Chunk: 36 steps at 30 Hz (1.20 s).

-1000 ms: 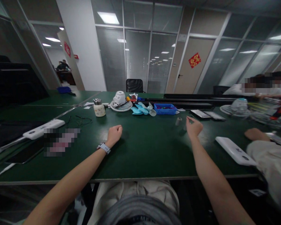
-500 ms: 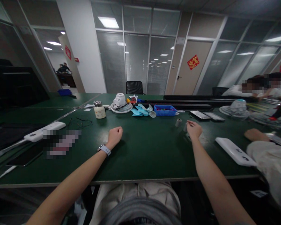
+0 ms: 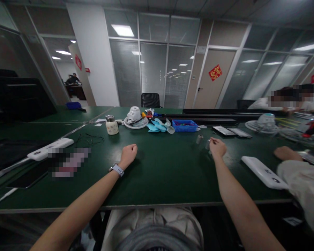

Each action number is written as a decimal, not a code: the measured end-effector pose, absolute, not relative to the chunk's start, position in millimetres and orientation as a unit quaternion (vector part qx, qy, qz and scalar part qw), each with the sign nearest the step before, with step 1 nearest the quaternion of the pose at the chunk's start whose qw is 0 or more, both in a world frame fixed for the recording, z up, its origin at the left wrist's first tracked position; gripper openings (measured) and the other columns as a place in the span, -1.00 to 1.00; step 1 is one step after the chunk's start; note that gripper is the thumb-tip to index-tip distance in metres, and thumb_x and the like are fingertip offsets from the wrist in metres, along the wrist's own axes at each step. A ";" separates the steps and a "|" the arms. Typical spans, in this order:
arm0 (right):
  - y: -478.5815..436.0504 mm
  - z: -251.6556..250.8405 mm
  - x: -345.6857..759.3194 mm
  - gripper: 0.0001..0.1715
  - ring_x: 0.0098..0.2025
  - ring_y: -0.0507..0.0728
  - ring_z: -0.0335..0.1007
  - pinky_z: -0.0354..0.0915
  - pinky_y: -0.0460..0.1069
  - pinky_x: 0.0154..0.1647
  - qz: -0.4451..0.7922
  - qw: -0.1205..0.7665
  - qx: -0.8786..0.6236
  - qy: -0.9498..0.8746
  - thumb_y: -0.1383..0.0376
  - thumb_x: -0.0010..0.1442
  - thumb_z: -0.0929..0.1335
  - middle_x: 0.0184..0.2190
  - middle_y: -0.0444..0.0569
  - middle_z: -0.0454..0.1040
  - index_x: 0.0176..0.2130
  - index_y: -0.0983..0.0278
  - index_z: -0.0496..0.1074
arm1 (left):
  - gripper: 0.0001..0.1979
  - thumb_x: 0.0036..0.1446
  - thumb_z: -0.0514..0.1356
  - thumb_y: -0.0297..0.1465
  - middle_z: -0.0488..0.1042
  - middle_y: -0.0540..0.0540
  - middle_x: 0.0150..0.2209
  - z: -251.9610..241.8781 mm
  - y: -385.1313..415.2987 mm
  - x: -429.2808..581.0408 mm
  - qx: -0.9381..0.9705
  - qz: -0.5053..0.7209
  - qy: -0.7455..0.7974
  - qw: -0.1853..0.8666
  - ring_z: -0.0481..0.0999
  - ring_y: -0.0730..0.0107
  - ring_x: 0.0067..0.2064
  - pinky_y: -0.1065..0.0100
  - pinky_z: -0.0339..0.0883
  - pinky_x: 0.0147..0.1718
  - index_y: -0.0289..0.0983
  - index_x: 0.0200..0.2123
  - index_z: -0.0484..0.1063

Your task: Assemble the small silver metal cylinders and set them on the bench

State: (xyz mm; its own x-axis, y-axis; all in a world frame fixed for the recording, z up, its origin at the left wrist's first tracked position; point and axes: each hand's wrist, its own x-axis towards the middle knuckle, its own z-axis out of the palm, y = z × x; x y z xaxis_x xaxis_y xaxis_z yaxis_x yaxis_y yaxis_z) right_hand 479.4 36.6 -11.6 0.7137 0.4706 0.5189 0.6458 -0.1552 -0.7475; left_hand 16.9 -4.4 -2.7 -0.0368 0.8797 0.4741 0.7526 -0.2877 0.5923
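My left hand (image 3: 128, 153) rests on the green table (image 3: 162, 174) as a loose fist, with nothing seen in it and a watch (image 3: 116, 169) on its wrist. My right hand (image 3: 217, 146) lies farther right with its fingers curled together, pinching something thin that I cannot make out. A small grey cylinder (image 3: 199, 139) stands just left of that hand, and another small grey piece (image 3: 207, 144) sits right at its fingertips.
At the back of the table are a white fan grille with its motor (image 3: 135, 119), light blue fan blades (image 3: 158, 126), a blue tray (image 3: 184, 125) and a small cream bottle (image 3: 111, 125). White power strips lie at left (image 3: 50, 149) and right (image 3: 263, 172). A co-worker's arm (image 3: 285, 152) rests at right.
My right hand has drawn its fingers in, from pointing forward to a curled pinch, and slid slightly nearer. The view has tilted up a little. My left fist has stayed put.
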 end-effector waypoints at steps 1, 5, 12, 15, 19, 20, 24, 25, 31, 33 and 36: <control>36.6 -12.0 480.0 -0.67 -0.27 0.23 0.48 0.31 0.07 -0.23 -0.081 0.530 -0.757 -0.374 0.22 0.07 0.34 -0.27 0.11 0.59 -0.19 0.27 0.58 | -0.73 0.05 -0.09 -0.37 0.12 0.05 -0.67 -3.0 -4.2 16.8 0.690 0.411 0.591 0.079 0.16 0.46 -0.53 0.37 -0.09 -0.48 -0.24 -0.68 0.08; 36.6 -13.7 481.3 -0.66 -0.26 0.23 0.48 0.31 0.06 -0.23 -0.099 0.522 -0.748 -0.398 0.21 0.11 0.32 -0.28 0.11 0.59 -0.17 0.27 0.57 | -0.73 0.05 -0.08 -0.37 0.14 0.05 -0.67 -3.6 -4.2 16.6 0.687 0.411 0.593 0.082 0.17 0.46 -0.54 0.37 -0.09 -0.49 -0.24 -0.68 0.09; 38.2 -14.3 481.5 -0.64 -0.29 0.22 0.48 0.29 0.03 -0.29 -0.106 0.516 -0.740 -0.417 0.22 0.09 0.30 -0.28 0.10 0.60 -0.17 0.25 0.58 | -0.72 0.05 -0.08 -0.37 0.16 0.04 -0.66 -4.9 -3.1 16.2 0.686 0.412 0.594 0.085 0.19 0.45 -0.53 0.37 -0.07 -0.48 -0.24 -0.67 0.10; 38.9 -13.1 483.2 -0.62 -0.32 0.21 0.48 0.28 0.02 -0.32 -0.099 0.507 -0.741 -0.430 0.22 0.07 0.29 -0.30 0.11 0.60 -0.19 0.27 0.59 | -0.72 0.06 -0.08 -0.38 0.14 0.05 -0.66 -5.9 -2.2 15.6 0.689 0.412 0.590 0.085 0.17 0.45 -0.54 0.37 -0.07 -0.49 -0.23 -0.68 0.08; 35.0 -8.4 482.6 -0.62 -0.31 0.25 0.46 0.29 0.07 -0.28 -0.096 0.458 -0.774 -0.426 0.21 0.04 0.30 -0.28 0.13 0.59 -0.20 0.26 0.60 | -0.72 0.06 -0.09 -0.38 0.14 0.05 -0.66 -5.0 -2.3 15.8 0.691 0.408 0.591 0.087 0.16 0.46 -0.54 0.36 -0.08 -0.49 -0.23 -0.68 0.07; 33.4 -6.6 481.1 -0.62 -0.28 0.26 0.46 0.28 0.09 -0.23 -0.103 0.445 -0.781 -0.426 0.20 0.04 0.30 -0.24 0.14 0.59 -0.20 0.25 0.60 | -0.72 0.06 -0.09 -0.38 0.13 0.04 -0.66 -4.5 -2.7 16.1 0.691 0.407 0.592 0.087 0.17 0.46 -0.54 0.36 -0.08 -0.49 -0.23 -0.68 0.07; 31.7 0.9 467.5 -0.51 0.01 0.32 0.33 0.04 0.29 0.12 -0.234 0.417 -0.751 -0.456 0.10 0.08 0.30 0.02 0.15 0.47 -0.05 0.25 0.52 | -0.72 0.06 -0.08 -0.38 0.13 0.04 -0.66 -2.5 -4.3 17.8 0.690 0.403 0.595 0.088 0.17 0.46 -0.54 0.36 -0.10 -0.49 -0.24 -0.67 0.07; 33.8 2.2 462.6 -0.46 0.09 0.33 0.26 -0.08 0.34 0.18 -0.267 0.404 -0.739 -0.469 0.06 0.10 0.29 0.06 0.16 0.44 -0.01 0.27 0.48 | -0.72 0.06 -0.08 -0.38 0.13 0.04 -0.66 -2.4 -4.5 18.1 0.690 0.402 0.596 0.087 0.17 0.46 -0.54 0.36 -0.10 -0.49 -0.24 -0.67 0.07; 59.9 1.7 435.5 -0.34 0.18 0.39 0.13 -0.33 0.43 0.20 -0.291 0.277 -0.741 -0.537 0.03 0.14 0.25 -0.25 0.22 0.53 0.05 0.45 0.36 | -0.72 0.07 -0.08 -0.38 0.15 0.04 -0.66 -4.9 -3.3 17.0 0.690 0.399 0.598 0.088 0.17 0.45 -0.53 0.36 -0.10 -0.49 -0.24 -0.68 0.08; 66.8 0.7 434.3 -0.39 0.15 0.40 0.16 -0.32 0.44 0.18 -0.298 0.272 -0.739 -0.539 0.08 0.15 0.25 -0.30 0.21 0.52 0.03 0.46 0.36 | -0.71 0.07 -0.08 -0.38 0.15 0.04 -0.66 -6.3 -2.1 16.2 0.691 0.402 0.594 0.086 0.17 0.45 -0.54 0.36 -0.10 -0.49 -0.24 -0.68 0.09; 71.4 -0.4 439.0 -0.48 0.09 0.39 0.22 -0.27 0.44 0.17 -0.296 0.283 -0.740 -0.533 0.15 0.15 0.26 -0.38 0.19 0.52 -0.01 0.45 0.38 | -0.71 0.07 -0.08 -0.38 0.16 0.04 -0.66 -8.3 0.1 16.0 0.695 0.404 0.588 0.091 0.18 0.45 -0.55 0.36 -0.09 -0.49 -0.24 -0.68 0.10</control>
